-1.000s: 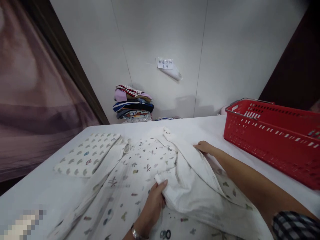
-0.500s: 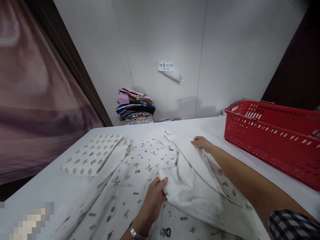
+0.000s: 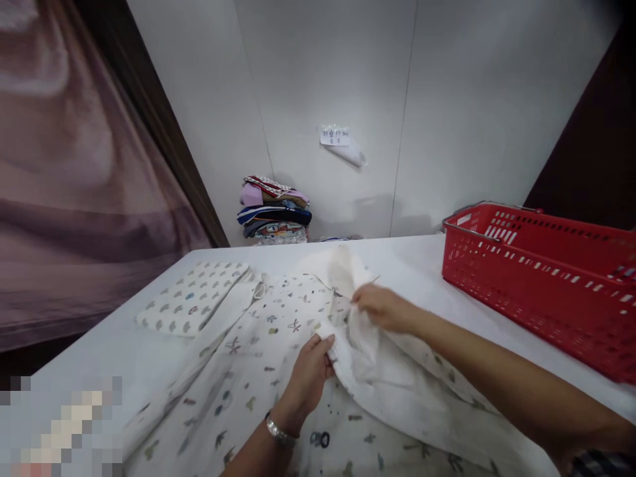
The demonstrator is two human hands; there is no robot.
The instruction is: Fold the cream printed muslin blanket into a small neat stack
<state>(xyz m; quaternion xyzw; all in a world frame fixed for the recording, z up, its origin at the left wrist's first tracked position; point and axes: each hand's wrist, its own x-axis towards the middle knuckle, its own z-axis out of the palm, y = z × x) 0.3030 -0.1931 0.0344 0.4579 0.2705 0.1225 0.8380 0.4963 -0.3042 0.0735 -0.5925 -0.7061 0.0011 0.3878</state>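
The cloth (image 3: 248, 384) looks light and limp, best held by its edges; left hand (image 3: 309, 368) and right hand (image 3: 385, 308) pinch it, the right nearer the table (image 3: 407, 262)'s far edge.

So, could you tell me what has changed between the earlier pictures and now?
The right hand has moved left, in toward the left hand, and brought the right edge of the white printed cloth over with it. The left hand still grips its folded-back part. The folded cloth, the red basket and the stack of fabrics stayed put.
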